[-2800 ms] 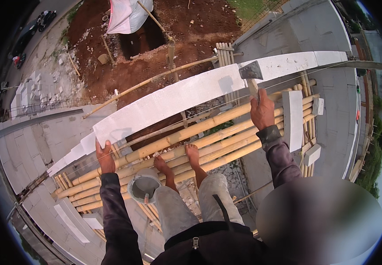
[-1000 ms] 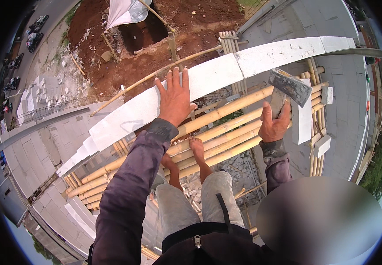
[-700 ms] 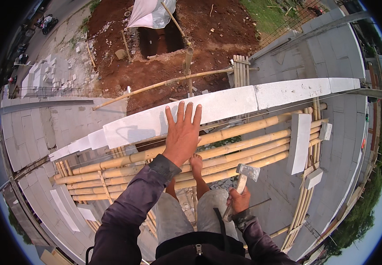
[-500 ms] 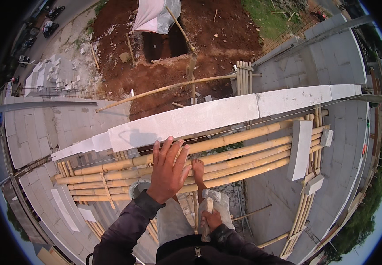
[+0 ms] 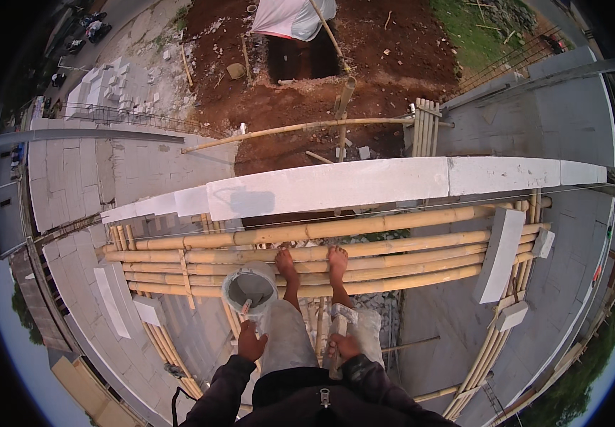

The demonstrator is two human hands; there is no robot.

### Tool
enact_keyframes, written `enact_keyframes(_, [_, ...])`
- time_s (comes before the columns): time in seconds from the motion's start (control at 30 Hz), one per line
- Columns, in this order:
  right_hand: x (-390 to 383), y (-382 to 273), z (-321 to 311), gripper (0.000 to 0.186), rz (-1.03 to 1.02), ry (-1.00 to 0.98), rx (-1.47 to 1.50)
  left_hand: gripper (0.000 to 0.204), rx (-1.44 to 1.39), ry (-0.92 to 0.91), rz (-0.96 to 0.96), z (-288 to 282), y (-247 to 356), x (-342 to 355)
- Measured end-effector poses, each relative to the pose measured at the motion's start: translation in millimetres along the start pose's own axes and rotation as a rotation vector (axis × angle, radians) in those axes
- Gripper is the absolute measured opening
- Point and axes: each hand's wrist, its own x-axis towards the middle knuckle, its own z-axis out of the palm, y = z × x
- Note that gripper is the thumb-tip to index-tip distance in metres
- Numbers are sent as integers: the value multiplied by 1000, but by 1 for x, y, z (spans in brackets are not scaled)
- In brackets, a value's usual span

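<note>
My right hand (image 5: 346,346) is closed round the wooden handle of a tool with a short greyish head (image 5: 344,312), resembling a hammer, held upright over my right thigh. Beside my left leg stands a round bucket (image 5: 230,296) containing grey mortar. An orange-and-white handle (image 5: 246,306) sticks up at its near rim. Just below that handle is my left hand (image 5: 252,343), fingers partly spread and seemingly holding nothing. In front of my bare feet runs a row of white lightweight blocks (image 5: 329,183), topping a wall, with a string stretched along its near side.
I stand on lengthwise bamboo poles (image 5: 393,247) with gaps between them. A loose white block (image 5: 501,255) lies across their right end. Block walls (image 5: 457,306) rise on both sides. Beyond the row are red soil (image 5: 386,71) and a dug pit (image 5: 300,57).
My left hand has dropped from over the bamboo near the block row to the bucket's near side. The right hand keeps its grip. My view has shifted, bringing both feet into sight.
</note>
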Motion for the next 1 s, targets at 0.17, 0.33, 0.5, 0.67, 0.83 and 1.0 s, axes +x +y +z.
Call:
enact_keyframes(0.17, [-2, -5, 1, 13, -1, -11, -40, 48, -205, 42, -183, 36, -23, 4])
enact_keyframes(0.33, [-10, -15, 5, 13, -2, 10, -33, 43, -142, 65, -144, 54, -21, 10])
enact_keyframes(0.5, [-15, -18, 10, 11, 21, 5, -34, 41, -209, 21, -174, 51, -8, 8])
enact_keyframes(0.67, [-7, -14, 8, 13, 14, 25, -72, 40, -193, 2, -222, 47, -4, 14])
enact_keyframes(0.83, [-1, -9, 4, 15, 13, 10, -60, 40, -174, 7, -183, 46, -11, 19])
enact_keyframes(1.0, [-1, -7, 4, 14, 12, 8, -80, 40, -164, -21, -206, 42, -13, 18])
